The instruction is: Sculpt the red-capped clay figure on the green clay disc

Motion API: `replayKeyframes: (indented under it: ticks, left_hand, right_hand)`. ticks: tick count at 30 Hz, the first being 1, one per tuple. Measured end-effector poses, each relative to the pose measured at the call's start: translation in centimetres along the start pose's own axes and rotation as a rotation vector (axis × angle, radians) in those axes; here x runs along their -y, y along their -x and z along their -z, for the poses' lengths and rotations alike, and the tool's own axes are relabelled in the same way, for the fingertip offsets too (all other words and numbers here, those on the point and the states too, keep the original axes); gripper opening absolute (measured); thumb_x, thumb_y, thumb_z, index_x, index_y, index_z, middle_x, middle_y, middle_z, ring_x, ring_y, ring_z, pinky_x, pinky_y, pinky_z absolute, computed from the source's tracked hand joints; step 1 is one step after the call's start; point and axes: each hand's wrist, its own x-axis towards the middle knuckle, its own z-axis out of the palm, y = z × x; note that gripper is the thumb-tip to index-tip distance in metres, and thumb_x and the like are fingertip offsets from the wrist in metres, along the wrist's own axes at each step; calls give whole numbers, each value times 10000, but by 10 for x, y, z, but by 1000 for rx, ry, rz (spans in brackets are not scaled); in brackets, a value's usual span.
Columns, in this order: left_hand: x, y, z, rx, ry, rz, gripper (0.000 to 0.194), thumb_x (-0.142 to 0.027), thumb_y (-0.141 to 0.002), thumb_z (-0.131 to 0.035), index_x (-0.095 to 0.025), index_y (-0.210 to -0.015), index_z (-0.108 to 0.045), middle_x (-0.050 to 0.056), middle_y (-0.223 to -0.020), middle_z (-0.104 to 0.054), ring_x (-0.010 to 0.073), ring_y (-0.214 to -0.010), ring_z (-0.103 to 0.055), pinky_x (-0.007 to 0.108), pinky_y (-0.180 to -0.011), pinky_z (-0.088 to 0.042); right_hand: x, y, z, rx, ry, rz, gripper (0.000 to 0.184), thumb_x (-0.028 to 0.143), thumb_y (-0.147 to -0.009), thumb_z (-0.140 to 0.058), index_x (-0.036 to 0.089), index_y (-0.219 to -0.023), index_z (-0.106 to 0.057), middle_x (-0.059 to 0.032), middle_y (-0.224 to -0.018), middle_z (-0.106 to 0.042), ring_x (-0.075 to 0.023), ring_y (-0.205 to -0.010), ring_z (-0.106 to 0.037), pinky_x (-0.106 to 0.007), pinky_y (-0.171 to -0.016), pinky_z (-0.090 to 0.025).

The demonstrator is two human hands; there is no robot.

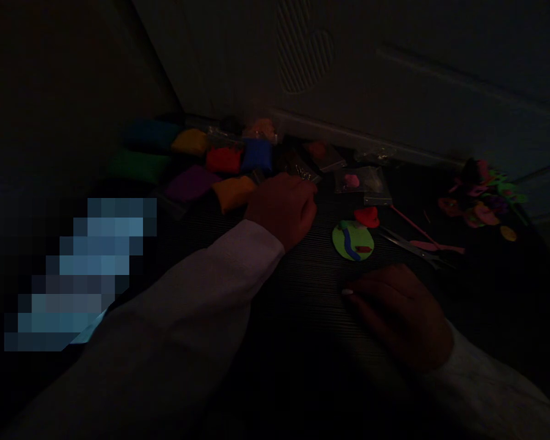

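Observation:
My left hand (284, 208) is closed, back uppermost, beside the orange clay packet (233, 192) and at the near edge of a clear bag of small shiny bits (302, 173). Its fingertips are hidden, so I cannot tell what it grips. Lower right, my right hand (401, 315) has its fingers pressed together, a small white piece (347, 292) showing at their tips. Between the hands lies a flat green clay disc (360, 233) bearing a blue wavy strip and a dark red piece. A red clay lump (367, 217) touches or nearly touches its upper edge.
Blue (257, 155), red (223, 160) and purple (192, 183) packets crowd the back left. Scissors (415, 249) and a pink tool (440, 246) lie right of the disc. Colourful clay pieces (481, 205) stand far right. A bright pixelated screen (94, 266) is at left. The light is dim.

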Motion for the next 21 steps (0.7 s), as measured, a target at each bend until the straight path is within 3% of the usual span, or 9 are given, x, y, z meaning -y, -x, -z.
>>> replayKeyframes:
  ticks: [10,21]
  left_hand:
    - [0,0,0,5,9,1,210,-191,-782,-444,-126,-859,-629,63,-833,-660,209,-813,-584,333,-744,-456]
    - [1,0,-3,-36,10,-23,199,-185,-775,-450,-125,-842,-627,57,-809,-658,205,-794,-585,328,-727,-458]
  right_hand:
    - [2,-1,-2,18,60,31,175,157,-761,-591,166,-935,-597,-53,-860,-640,-174,-761,-536,-350,-673,-389]
    - [2,-2,-1,63,-48,-36,154,131,-756,-567,164,-904,-542,-51,-855,-604,-175,-799,-525,-348,-697,-396]
